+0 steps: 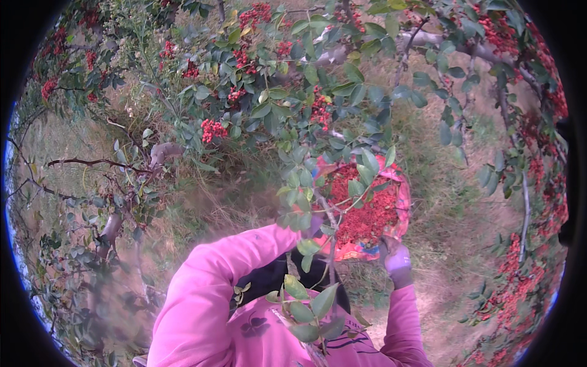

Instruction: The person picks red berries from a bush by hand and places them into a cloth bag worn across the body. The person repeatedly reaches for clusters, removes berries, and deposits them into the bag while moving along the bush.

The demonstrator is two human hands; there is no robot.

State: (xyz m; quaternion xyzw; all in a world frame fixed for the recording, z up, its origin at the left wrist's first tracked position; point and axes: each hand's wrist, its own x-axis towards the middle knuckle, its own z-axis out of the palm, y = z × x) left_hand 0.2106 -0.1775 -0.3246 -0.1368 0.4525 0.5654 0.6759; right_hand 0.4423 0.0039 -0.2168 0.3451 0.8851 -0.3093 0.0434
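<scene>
A red bag [403, 202] with a wide mouth stands in front of me, heaped with small red berry clusters [371, 215] that look like Sichuan pepper. My right hand [396, 259], in a greyish-purple glove, grips the near right part of its rim. Over on the left side of the bag is my left hand [314, 226], mostly covered by leaves, so its fingers do not show. A thin leafy branch [331, 229] passes between my head and the bag and hides part of the berries.
Shrub branches with red berry clusters [213, 130] spread across the top. More berry-laden branches [513, 284] hang at the right. A bare thorny twig [98, 162] and a cut stub [166, 153] stick out at the left. Dry grass [220, 202] covers the ground.
</scene>
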